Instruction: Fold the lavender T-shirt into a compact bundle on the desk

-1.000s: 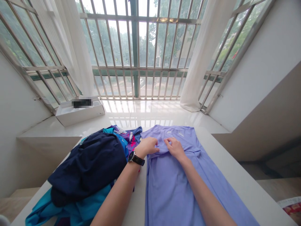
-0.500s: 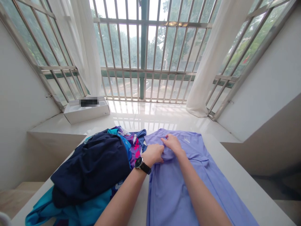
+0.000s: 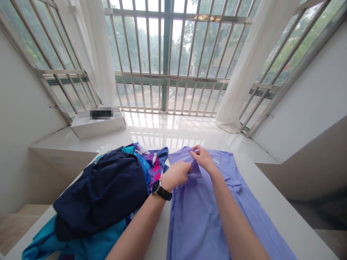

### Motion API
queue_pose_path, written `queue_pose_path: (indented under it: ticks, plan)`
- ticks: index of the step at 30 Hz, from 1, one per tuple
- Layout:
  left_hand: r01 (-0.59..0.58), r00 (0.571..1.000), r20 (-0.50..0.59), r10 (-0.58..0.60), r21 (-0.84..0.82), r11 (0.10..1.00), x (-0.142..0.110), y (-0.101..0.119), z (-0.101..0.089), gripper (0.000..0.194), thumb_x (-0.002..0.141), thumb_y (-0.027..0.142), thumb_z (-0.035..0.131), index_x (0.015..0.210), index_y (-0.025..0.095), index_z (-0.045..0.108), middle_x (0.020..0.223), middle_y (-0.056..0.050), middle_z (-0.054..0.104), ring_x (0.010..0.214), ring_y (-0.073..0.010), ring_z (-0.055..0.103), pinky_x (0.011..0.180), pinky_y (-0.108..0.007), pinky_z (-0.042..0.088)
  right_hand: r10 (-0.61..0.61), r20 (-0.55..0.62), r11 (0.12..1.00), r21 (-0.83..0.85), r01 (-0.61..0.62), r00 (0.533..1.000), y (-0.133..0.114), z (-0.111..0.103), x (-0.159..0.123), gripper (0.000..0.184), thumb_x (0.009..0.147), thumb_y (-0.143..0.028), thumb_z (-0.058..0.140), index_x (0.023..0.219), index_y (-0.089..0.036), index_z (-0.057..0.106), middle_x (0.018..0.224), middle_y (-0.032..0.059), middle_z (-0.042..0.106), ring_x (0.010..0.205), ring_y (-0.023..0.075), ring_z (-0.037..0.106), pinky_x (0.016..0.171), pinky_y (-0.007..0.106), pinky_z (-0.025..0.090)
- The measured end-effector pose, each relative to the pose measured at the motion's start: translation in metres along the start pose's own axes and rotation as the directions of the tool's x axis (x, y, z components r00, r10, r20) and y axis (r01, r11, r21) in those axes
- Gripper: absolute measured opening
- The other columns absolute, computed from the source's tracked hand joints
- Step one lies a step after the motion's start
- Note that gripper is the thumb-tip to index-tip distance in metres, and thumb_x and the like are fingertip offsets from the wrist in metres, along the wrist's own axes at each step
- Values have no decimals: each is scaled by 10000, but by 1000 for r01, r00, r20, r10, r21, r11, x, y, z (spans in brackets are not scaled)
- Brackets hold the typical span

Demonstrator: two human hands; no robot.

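A lavender garment [image 3: 200, 213] lies spread lengthwise on the white table, with a small pale logo near its far end. Both hands are over its upper left part. My left hand [image 3: 176, 176], with a black watch [image 3: 159, 189] on the wrist, is closed on a fold of the fabric, fingertips partly hidden. My right hand [image 3: 202, 157] pinches the fabric slightly farther away and to the right. Between them a thin flap of the garment [image 3: 195, 172] is lifted. I cannot tell which part of the garment the flap is.
A heap of clothes lies to the left, with a dark navy piece [image 3: 105, 191] on top and a teal piece [image 3: 40, 238] under it. An open white box [image 3: 100, 127] stands on the windowsill [image 3: 168, 126]. White curtains [image 3: 244, 72] hang before the barred window.
My right hand has moved slightly away from me and right. The lavender fabric between my hands has been raised into a flap. The view has shifted slightly.
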State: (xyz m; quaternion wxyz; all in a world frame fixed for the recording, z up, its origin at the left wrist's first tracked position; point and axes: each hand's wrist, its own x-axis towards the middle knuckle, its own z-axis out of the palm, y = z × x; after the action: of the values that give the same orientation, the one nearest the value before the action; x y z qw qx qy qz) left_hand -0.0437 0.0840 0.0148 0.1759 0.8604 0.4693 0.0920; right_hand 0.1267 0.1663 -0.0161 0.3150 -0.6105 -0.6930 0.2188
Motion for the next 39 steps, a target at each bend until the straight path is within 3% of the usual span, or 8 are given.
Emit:
queue_pose_path:
  ticks: [3, 7, 14, 19, 27, 32, 35, 39]
  plan:
    - [-73, 996, -58, 70, -56, 996, 1, 10, -1, 266, 826, 147, 550, 1071, 217, 627, 1007, -68, 684, 941, -253, 643, 804, -333, 508, 40, -28, 999, 26, -40, 999, 11, -20, 2, 207, 802, -399, 565, 909, -226, 602, 557, -61, 569, 536, 140, 525, 557, 244, 369]
    - [-119, 993, -21, 118, -75, 990, 3, 15, 3, 374, 836, 325, 658, 1187, 218, 590, 1105, -81, 646, 985, -253, 627, 882, -346, 506, 132, -46, 991, 19, -131, 990, 35, -30, -1, 143, 791, -318, 588, 872, -202, 602, 616, -30, 606, 593, 146, 563, 590, 245, 390]
    - [197, 979, -88, -184, 179, 964, 3, -9, 6, 325, 921, 297, 529, 1226, 195, 578, 1245, -138, 603, 1152, -315, 570, 932, -422, 493, 184, 177, 977, 77, -200, 967, 59, -30, -8, 139, 775, -307, 680, 810, -185, 624, 606, -34, 629, 526, 132, 586, 546, 236, 443]
    - [340, 938, -142, -316, 204, 918, 2, -14, -1, 321, 939, 278, 481, 1218, 163, 590, 1224, -169, 620, 1146, -318, 576, 900, -416, 504, 198, 211, 971, 92, -221, 957, 61, -37, -9, 213, 800, -370, 680, 867, -173, 635, 607, -24, 639, 540, 138, 598, 539, 238, 451]
    - [427, 904, -61, -423, 167, 889, 55, -32, -22, 287, 881, 298, 562, 1117, 177, 673, 1160, -146, 704, 1092, -292, 648, 865, -360, 516, 223, 231, 975, -39, -221, 947, 56, -38, -10, 274, 769, -441, 688, 668, -188, 661, 608, -1, 648, 587, 156, 595, 553, 245, 423]
    - [404, 914, -28, -404, 141, 904, 69, -53, -13, 229, 868, 328, 569, 980, 195, 718, 1059, -117, 741, 1000, -277, 686, 810, -330, 523, 268, 157, 960, -125, -250, 951, 57, -28, -6, 335, 759, -449, 682, 548, -205, 590, 544, 11, 615, 577, 174, 586, 548, 259, 399]
    - [351, 936, -34, -350, 126, 928, 70, -59, -8, 187, 857, 329, 589, 927, 211, 717, 1003, -82, 745, 954, -247, 689, 797, -297, 517, 249, 133, 966, -108, -236, 959, 58, -24, -3, 245, 729, -352, 693, 562, -209, 583, 540, -5, 601, 587, 172, 586, 561, 255, 396]
    - [246, 963, -132, -236, 62, 967, 75, -62, -8, 195, 888, 335, 558, 951, 207, 691, 1075, -68, 712, 1014, -220, 655, 903, -292, 487, 146, 111, 989, -6, -146, 983, 52, -30, -2, 140, 741, -281, 639, 641, -207, 575, 629, -23, 619, 627, 140, 579, 596, 236, 404]
